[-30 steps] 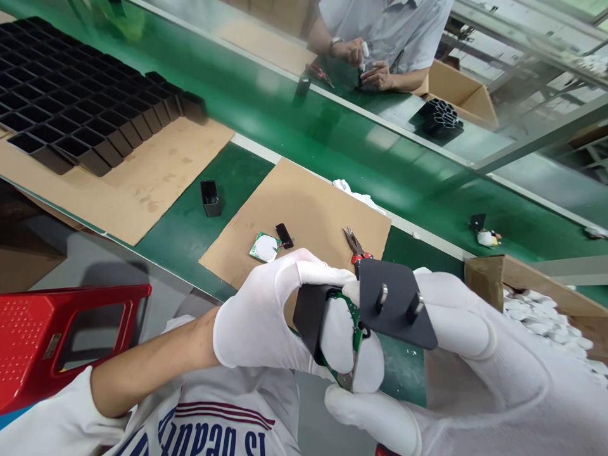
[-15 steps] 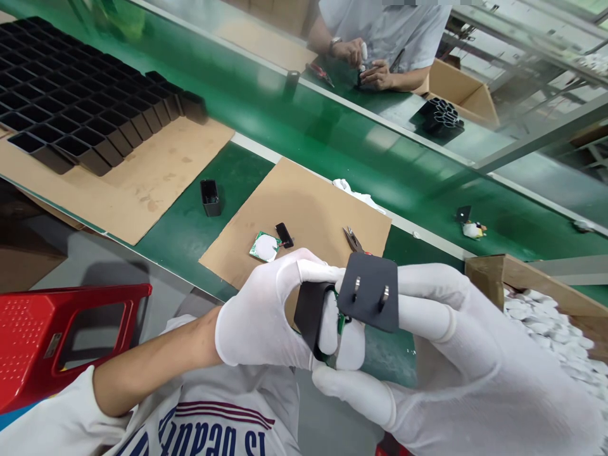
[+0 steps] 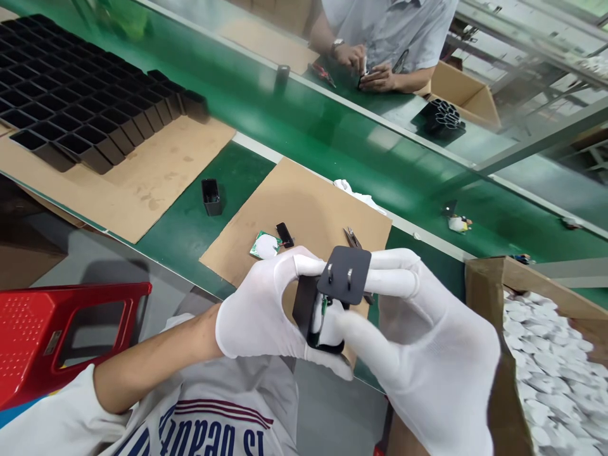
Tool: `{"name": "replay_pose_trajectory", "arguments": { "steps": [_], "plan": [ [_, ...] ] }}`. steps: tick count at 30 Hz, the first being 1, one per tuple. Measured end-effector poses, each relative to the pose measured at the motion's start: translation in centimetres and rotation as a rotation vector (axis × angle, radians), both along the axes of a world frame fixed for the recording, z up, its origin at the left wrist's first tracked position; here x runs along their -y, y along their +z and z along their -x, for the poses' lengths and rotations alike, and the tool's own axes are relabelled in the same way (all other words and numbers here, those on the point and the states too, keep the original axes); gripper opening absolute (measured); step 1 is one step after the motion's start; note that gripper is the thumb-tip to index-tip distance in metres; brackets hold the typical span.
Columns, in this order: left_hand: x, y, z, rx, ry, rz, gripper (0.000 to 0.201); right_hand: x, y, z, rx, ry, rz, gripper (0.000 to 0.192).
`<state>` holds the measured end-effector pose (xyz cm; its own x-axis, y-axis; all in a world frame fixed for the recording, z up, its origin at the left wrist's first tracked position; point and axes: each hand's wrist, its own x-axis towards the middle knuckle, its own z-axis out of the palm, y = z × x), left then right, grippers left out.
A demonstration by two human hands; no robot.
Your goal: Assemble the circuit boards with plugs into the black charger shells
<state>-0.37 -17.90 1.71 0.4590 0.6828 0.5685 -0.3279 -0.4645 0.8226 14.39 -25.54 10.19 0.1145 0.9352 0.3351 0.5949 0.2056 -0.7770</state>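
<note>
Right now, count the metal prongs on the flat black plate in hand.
2: the left silver metal prong and, beside it, the right prong, both on the flat black plate.

red stool (image 3: 28,342) beside the desk (image 3: 247,166), image left. crumpled white cloth (image 3: 358,194) at desk's far edge. across the green belt (image 3: 408,171), co-worker in light shirt (image 3: 389,31), wristwatch (image 3: 337,43) on, red-handled pliers (image 3: 323,74) nearby, open cardboard box (image 3: 468,82) just beside them.
</note>
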Motion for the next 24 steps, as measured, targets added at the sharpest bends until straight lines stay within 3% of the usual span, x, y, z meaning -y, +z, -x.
{"name": "replay_pose_trajectory", "arguments": {
  "steps": [1, 5, 8, 12, 15, 18, 21, 24],
  "plan": [
    [-0.1, -0.1, 0.0, 0.005, 0.003, -0.006, 0.066, -0.1, -0.3, 0.2, -0.037, -0.053, -0.002, 0.005],
    [-0.2, -0.1, 0.3, -0.045, 0.038, -0.02, 0.078, -0.4, -1.1, 1.0, -0.111, -0.128, -0.005, 0.021],
    [-0.3, 0.3, 0.8, -0.138, 0.063, -0.061, 0.069, -0.5, -1.1, 1.4, -0.089, -0.104, -0.001, 0.006],
    [-0.3, 0.4, 1.2, -0.201, 0.102, -0.119, 0.059, -0.6, -1.5, 1.8, -0.073, -0.169, 0.003, 0.018],
    [-0.3, 0.1, 1.3, -0.177, 0.082, -0.027, 0.069, -0.4, -2.5, 2.0, -0.277, -0.179, 0.041, 0.009],
    [-0.3, -0.2, 1.3, -0.167, 0.079, 0.028, 0.071, 0.0, -3.5, 2.1, -0.387, -0.19, 0.006, 0.016],
    [-0.4, -0.2, 1.3, -0.15, 0.098, -0.047, 0.065, 0.1, -4.0, 2.3, -0.317, -0.176, -0.058, 0.012],
    [-0.3, 0.0, 1.2, -0.186, 0.134, -0.137, 0.049, -0.1, -4.0, 2.2, -0.149, -0.309, -0.154, 0.037]
  ]
}}
